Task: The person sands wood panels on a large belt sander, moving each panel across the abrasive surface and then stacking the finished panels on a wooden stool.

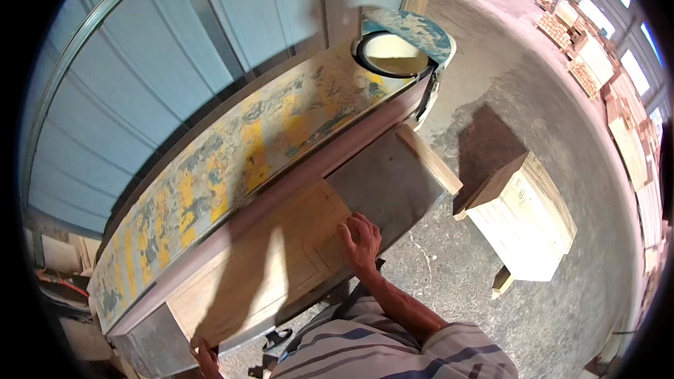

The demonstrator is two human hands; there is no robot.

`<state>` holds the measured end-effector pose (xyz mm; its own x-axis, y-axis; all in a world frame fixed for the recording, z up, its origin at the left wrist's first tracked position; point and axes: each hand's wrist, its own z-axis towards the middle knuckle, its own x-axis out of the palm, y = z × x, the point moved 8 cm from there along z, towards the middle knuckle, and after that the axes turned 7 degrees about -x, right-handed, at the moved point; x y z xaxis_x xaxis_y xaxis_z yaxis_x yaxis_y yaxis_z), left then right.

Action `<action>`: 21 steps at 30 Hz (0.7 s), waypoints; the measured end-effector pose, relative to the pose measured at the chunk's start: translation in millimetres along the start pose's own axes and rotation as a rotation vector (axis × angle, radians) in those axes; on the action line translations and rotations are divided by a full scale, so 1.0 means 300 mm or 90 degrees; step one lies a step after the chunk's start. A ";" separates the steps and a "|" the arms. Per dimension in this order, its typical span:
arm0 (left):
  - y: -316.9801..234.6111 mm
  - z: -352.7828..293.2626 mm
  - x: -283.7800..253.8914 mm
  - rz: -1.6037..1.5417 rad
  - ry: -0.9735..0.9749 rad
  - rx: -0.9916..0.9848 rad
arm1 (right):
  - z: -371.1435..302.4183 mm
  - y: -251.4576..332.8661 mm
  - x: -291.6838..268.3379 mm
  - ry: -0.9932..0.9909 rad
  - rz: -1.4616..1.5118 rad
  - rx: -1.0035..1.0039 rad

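Presently, a flat wooden board (309, 228) lies on the grey metal table (386, 175) of a long machine, its far edge along the pinkish upright band (281, 193). The board covers the middle of the table; bare metal shows to its left and right.

The right hand (361, 238) is at the board's near right corner, fingers bent and partly curled in; whether it grips the board or only presses on it cannot be told. The left hand (205, 358) is at the near left corner, cut by the lower rim of the view. Its fingers meet the board's edge; how far they close cannot be told.

Markings: thin dark lines run across the board's right part; drawn marks or grain, undetermined. The machine's top (239, 147) carries worn yellow stripes among grey patches, heavily flaked. On the pale wooden stack (523, 221), standing on the floor (435, 260) to the right, small dark marks are visible, too small to read.

A wooden bar (428, 159) lies across the table's right end. Beyond it, at the machine's far right end, is a round, dark-rimmed opening (397, 52). A light-blue ribbed wall (133, 98) stands behind.
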<state>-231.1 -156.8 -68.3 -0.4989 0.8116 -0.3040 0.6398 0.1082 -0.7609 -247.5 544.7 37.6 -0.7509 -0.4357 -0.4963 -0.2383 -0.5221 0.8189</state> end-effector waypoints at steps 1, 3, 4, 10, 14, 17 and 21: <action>-0.046 -0.064 0.056 -0.007 -0.036 0.025 | 0.019 -0.009 -0.016 -0.025 -0.005 0.002; 0.017 0.110 0.004 0.075 0.155 0.069 | 0.046 -0.006 -0.042 -0.055 0.003 0.007; 0.062 0.150 -0.010 0.059 0.088 0.030 | 0.064 -0.028 -0.054 -0.052 0.007 0.036; 0.072 -0.129 0.250 0.055 -0.023 0.014 | 0.243 -0.231 -0.151 -0.176 0.013 0.102; 0.055 -0.300 0.432 0.021 -0.012 0.025 | 0.365 -0.391 -0.203 -0.191 0.076 0.148; 0.028 -0.356 0.448 0.077 -0.021 0.027 | 0.374 -0.348 -0.214 -0.168 0.054 0.158; -0.010 -0.355 0.398 0.034 -0.039 0.016 | 0.328 -0.283 -0.190 -0.126 0.050 0.123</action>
<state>-230.3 0.8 -41.3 -0.4997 0.7794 -0.3781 0.6516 0.0506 -0.7568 -245.2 686.1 24.7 -0.8731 -0.3073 -0.3786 -0.2734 -0.3343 0.9019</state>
